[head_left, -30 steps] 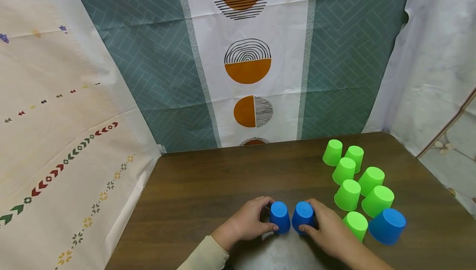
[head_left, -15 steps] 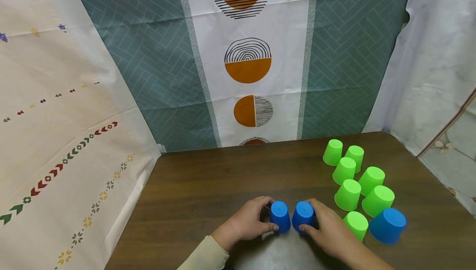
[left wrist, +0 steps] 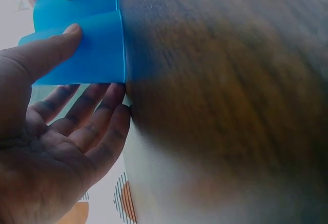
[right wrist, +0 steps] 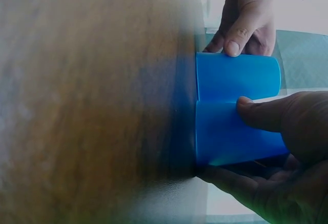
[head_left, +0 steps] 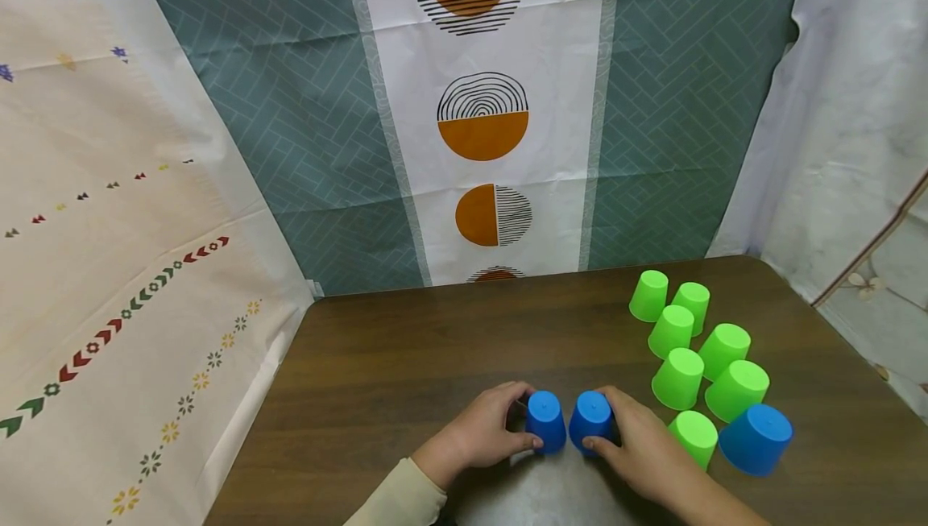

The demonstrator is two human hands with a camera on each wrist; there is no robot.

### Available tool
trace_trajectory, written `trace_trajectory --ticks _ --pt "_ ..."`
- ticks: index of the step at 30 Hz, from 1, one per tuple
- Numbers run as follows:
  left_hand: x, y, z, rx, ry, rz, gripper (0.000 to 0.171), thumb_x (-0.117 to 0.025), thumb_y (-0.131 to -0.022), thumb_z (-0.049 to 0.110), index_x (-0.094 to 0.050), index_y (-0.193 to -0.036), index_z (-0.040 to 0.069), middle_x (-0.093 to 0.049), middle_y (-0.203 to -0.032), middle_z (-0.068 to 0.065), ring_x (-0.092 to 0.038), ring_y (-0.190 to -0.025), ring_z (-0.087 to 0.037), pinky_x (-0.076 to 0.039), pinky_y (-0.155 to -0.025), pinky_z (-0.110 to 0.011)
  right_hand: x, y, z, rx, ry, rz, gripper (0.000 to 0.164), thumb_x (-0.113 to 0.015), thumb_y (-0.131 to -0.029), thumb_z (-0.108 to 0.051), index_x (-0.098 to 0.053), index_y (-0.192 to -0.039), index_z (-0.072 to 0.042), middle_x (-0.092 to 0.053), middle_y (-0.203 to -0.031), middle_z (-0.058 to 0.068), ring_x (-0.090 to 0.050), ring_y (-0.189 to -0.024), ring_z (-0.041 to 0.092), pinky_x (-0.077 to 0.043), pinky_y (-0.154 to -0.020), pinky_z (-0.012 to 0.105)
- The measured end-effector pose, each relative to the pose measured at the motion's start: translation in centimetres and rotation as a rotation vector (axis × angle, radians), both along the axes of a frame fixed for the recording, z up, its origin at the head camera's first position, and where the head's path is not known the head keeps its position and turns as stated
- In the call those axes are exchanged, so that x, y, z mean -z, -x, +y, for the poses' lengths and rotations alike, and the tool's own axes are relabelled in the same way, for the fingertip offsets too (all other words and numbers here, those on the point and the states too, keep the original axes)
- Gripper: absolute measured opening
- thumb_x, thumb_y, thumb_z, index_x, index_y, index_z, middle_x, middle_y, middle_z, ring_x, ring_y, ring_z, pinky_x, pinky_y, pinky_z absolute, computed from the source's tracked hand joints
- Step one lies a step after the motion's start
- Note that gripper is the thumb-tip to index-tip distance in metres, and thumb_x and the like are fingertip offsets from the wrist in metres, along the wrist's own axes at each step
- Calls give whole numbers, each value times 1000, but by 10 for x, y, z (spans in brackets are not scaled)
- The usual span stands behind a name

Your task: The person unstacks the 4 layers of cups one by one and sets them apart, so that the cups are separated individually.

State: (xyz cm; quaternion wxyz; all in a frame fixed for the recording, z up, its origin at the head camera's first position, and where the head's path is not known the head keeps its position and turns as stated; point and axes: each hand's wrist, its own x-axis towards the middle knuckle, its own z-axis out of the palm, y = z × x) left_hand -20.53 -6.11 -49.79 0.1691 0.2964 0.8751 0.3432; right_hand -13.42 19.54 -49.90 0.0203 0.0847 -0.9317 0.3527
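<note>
Two blue plastic cups stand upside down side by side near the front of the table. My left hand (head_left: 484,429) grips the left blue cup (head_left: 546,421), thumb on its near side and fingers around the far side. On the other one, the right blue cup (head_left: 590,421), my right hand (head_left: 638,445) has its thumb in front and fingers behind. In the left wrist view the thumb presses the left cup (left wrist: 97,49) and its rim is down at the tabletop. The right wrist view has the right cup (right wrist: 230,131) between thumb and fingers.
Several green cups (head_left: 677,379) stand upside down in two slanting rows on the right of the wooden table (head_left: 406,349). A third blue cup (head_left: 756,440) stands at their near end, close to my right forearm. Patterned cloths (head_left: 652,107) hang behind and beside the table.
</note>
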Motion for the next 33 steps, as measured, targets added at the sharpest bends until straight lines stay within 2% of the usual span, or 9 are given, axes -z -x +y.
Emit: trace_trajectory --ticks 23,28,31,33 --pt "-2 0 1 -4 6 5 46 -85 -91 33 -62 -130 25 -63 -120 15 -62 -116 -8 -54 -101 -37 -1 2 0 11 -14 -20 57 -90 -84 -16 -59 -130 -1 -68 -120 11 -68 -112 32 -56 -95 57" --pt "-1 -2 0 -7 -5 -5 54 -87 -89 33 -60 -134 25 -62 -125 13 -62 -117 -7 -53 -102 -38 -4 -1 0 8 -24 -29 72 -92 -83 -24 -53 -138 0 -66 -129 18 -66 -117 38 -55 -95 61" --pt "-2 -5 -5 -8 -14 -11 63 -87 -88 35 -56 -142 24 -60 -134 10 -60 -122 -10 -51 -106 -40 -15 -6 1 18 -59 -33 86 -91 -82 -37 -46 -146 -1 -60 -139 23 -62 -123 42 -53 -97 64" --pt "-5 -7 -13 -3 -4 24 69 -86 -89 39 -54 -147 22 -58 -139 6 -59 -127 -14 -50 -108 -44 -27 -11 4 20 -72 -18 91 -89 -84 -45 -43 -150 -3 -56 -145 23 -59 -129 44 -51 -99 65"
